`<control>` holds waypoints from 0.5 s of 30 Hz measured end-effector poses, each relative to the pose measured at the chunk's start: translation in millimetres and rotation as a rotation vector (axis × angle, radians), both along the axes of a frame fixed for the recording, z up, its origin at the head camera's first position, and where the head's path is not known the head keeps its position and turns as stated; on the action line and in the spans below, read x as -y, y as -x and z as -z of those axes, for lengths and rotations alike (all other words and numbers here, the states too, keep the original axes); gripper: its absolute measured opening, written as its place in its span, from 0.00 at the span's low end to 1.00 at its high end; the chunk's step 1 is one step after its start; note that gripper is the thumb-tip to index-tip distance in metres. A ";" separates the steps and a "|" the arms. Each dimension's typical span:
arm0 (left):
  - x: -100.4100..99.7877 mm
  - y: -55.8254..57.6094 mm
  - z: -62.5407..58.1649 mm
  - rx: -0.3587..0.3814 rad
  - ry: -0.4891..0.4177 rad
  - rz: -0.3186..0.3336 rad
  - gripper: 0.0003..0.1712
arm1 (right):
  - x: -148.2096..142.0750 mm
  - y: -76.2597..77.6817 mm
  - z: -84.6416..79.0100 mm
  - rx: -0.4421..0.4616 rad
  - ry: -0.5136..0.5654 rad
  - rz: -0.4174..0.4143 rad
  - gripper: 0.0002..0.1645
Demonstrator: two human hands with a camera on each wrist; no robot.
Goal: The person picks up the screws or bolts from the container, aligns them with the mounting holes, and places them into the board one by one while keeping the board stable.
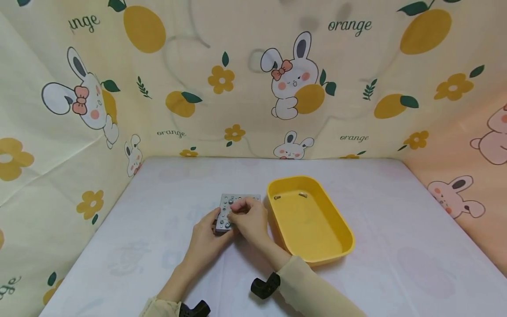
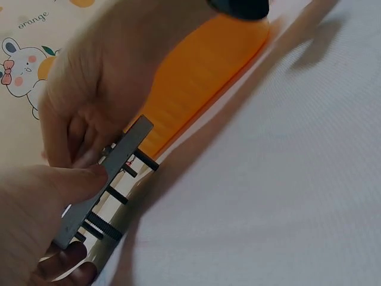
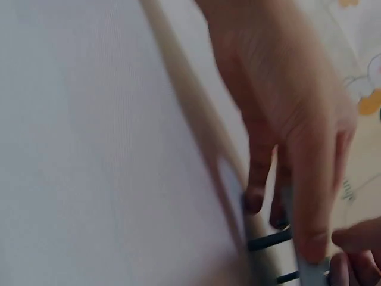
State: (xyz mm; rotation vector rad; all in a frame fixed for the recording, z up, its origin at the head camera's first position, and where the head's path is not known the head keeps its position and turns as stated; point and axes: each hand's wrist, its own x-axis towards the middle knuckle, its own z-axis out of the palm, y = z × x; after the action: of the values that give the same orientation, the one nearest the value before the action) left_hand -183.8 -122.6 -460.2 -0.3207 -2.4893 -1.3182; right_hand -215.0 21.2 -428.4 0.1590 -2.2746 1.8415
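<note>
A grey metal plate (image 1: 225, 207) with rows of holes is held up in my left hand (image 1: 207, 242), thumb along one edge and fingers at the opposite side. Several screws (image 2: 102, 225) stick out below its underside in the left wrist view, and a few screw heads show on top. My right hand (image 1: 253, 220) bends over the plate, thumb and index fingertips pinching a screw at its upper face. Those fingers largely hide the screw. In the right wrist view, the plate (image 3: 311, 273) is seen edge-on under the left hand (image 3: 292, 113).
Right of the hands stands a yellow tray (image 1: 313, 237), with a small screw (image 1: 303, 195) and another screw (image 1: 277, 197) at its far end. A white cloth (image 1: 130, 229) covers the table. Printed curtains (image 1: 245, 88) enclose the back and sides.
</note>
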 end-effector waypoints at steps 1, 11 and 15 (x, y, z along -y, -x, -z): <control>-0.1 -0.1 -0.1 -0.004 0.003 -0.003 0.39 | -2.0 -3.9 -4.3 -0.004 0.014 0.001 0.11; -0.1 -4.6 -1.1 0.089 -0.042 -0.007 0.47 | -50.2 -34.3 -78.8 -0.023 0.094 -0.029 0.07; -2.6 -3.1 -2.2 0.106 -0.026 -0.010 0.49 | -84.5 -17.1 -99.1 -0.023 0.107 -0.008 0.09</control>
State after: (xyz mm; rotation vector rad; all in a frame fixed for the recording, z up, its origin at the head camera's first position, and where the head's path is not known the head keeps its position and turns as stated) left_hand -180.6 -120.0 -458.0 -0.2375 -2.5540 -1.3963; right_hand -197.9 105.7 -329.3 0.1710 -2.1575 1.9494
